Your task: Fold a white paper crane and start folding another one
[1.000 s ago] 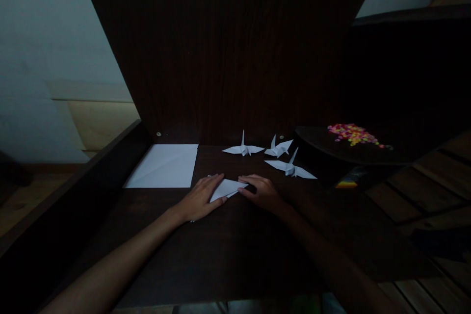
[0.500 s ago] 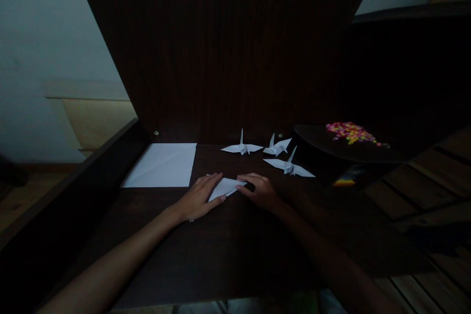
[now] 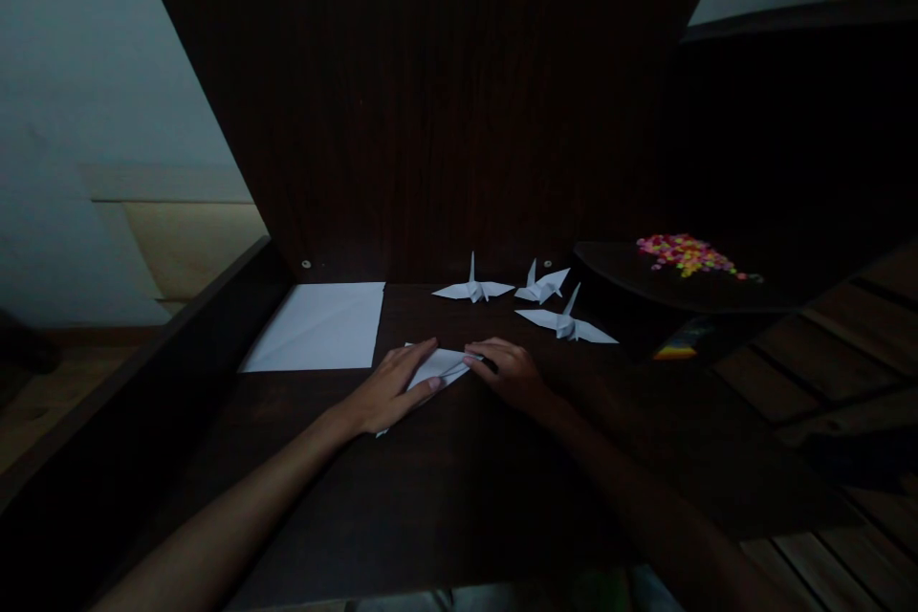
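A folded piece of white paper (image 3: 439,364) lies on the dark desk between my hands. My left hand (image 3: 391,389) rests flat over its left part, fingers stretched and thumb apart, hiding much of it; one corner pokes out below the palm. At the right-hand tip, my right hand (image 3: 511,371) pinches the paper between thumb and fingers. A narrow gap shows between layers near that tip. Beyond my hands stand three white paper cranes: one on the left (image 3: 473,291), one in the middle (image 3: 543,287) and a nearer one on the right (image 3: 566,325).
A flat white sheet (image 3: 316,327) lies at the back left, beside the raised side board (image 3: 143,368). A tall dark panel (image 3: 445,96) closes off the back. On a rounded shelf (image 3: 609,266) at right sits a heap of small colourful pieces (image 3: 689,255).
The right thumb and fingers have shifted slightly at the paper's tip, and the gap between its layers looks a little wider. My left hand stays nearly in place. The view has shifted slightly.
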`<control>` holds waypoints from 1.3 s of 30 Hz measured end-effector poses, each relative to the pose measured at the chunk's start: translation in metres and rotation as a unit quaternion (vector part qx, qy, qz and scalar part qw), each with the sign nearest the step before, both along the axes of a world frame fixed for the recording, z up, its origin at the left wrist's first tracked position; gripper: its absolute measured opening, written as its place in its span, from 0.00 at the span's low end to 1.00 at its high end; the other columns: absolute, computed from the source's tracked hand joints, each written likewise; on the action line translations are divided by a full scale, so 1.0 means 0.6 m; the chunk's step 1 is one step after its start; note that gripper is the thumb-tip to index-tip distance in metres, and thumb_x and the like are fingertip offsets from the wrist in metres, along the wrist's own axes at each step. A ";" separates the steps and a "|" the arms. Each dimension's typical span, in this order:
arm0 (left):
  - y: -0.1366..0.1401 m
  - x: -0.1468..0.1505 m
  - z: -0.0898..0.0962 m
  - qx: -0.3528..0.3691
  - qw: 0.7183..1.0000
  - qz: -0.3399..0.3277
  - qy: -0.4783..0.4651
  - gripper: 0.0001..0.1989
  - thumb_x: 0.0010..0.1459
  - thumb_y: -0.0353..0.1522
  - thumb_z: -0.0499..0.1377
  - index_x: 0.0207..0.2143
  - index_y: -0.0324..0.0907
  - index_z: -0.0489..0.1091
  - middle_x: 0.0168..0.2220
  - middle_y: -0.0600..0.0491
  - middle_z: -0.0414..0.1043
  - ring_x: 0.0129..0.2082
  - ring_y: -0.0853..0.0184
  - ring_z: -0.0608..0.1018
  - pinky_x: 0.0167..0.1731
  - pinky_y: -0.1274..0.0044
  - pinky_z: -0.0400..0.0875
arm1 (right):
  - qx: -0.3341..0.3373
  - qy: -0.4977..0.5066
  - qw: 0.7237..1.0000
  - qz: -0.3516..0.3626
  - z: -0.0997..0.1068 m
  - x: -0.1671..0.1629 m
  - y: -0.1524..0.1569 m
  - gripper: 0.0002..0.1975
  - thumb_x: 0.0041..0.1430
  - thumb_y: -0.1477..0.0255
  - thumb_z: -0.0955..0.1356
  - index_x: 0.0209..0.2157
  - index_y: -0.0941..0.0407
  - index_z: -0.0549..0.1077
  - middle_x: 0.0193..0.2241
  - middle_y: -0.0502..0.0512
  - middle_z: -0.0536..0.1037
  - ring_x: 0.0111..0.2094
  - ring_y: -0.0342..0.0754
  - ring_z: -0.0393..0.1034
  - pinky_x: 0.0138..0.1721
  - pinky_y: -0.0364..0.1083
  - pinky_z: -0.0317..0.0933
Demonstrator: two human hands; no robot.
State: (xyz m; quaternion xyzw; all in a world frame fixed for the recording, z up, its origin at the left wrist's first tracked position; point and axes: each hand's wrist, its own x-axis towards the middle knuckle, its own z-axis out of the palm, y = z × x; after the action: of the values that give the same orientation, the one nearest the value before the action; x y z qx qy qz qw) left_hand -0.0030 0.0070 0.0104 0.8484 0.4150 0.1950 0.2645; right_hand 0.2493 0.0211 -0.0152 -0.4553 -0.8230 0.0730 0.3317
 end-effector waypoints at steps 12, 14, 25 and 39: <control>0.024 -0.014 -0.014 -0.138 0.947 0.023 -0.290 0.28 0.67 0.45 0.36 0.59 0.41 0.61 0.57 0.44 0.68 0.58 0.54 0.69 0.59 0.59 0.60 | 0.046 -0.015 0.998 -0.028 -0.001 0.002 0.004 0.14 0.66 0.68 0.62 0.42 0.53 0.79 0.40 0.56 0.82 0.37 0.51 0.75 0.42 0.50 0.69; 0.027 -0.013 -0.018 -0.148 0.935 0.047 -0.320 0.28 0.67 0.44 0.35 0.57 0.40 0.62 0.55 0.43 0.70 0.58 0.55 0.69 0.58 0.59 0.61 | 0.052 -0.015 0.998 -0.033 -0.001 0.002 0.004 0.14 0.66 0.68 0.61 0.44 0.53 0.78 0.40 0.56 0.81 0.37 0.50 0.74 0.42 0.50 0.70; 0.029 -0.004 -0.025 -0.081 0.950 0.091 -0.286 0.20 0.55 0.29 0.52 0.52 0.40 0.62 0.53 0.45 0.71 0.56 0.60 0.71 0.59 0.62 0.62 | 0.068 -0.066 0.995 0.003 0.004 0.000 -0.002 0.17 0.61 0.75 0.62 0.49 0.56 0.75 0.35 0.57 0.80 0.36 0.51 0.71 0.43 0.50 0.67; 0.023 -0.006 -0.031 0.043 0.990 0.098 -0.087 0.29 0.55 0.41 0.61 0.56 0.36 0.60 0.56 0.37 0.67 0.57 0.51 0.69 0.58 0.57 0.61 | 0.106 -0.023 0.994 0.013 -0.009 0.005 0.006 0.13 0.60 0.77 0.64 0.44 0.56 0.77 0.34 0.56 0.81 0.34 0.49 0.71 0.39 0.49 0.68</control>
State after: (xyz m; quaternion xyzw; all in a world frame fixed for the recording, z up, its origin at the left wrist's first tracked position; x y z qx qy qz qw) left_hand -0.0065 0.0206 -0.0082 0.7942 0.4626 0.3108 0.2423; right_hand 0.2524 0.0250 -0.0208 -0.4083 -0.8393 -0.0203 0.3583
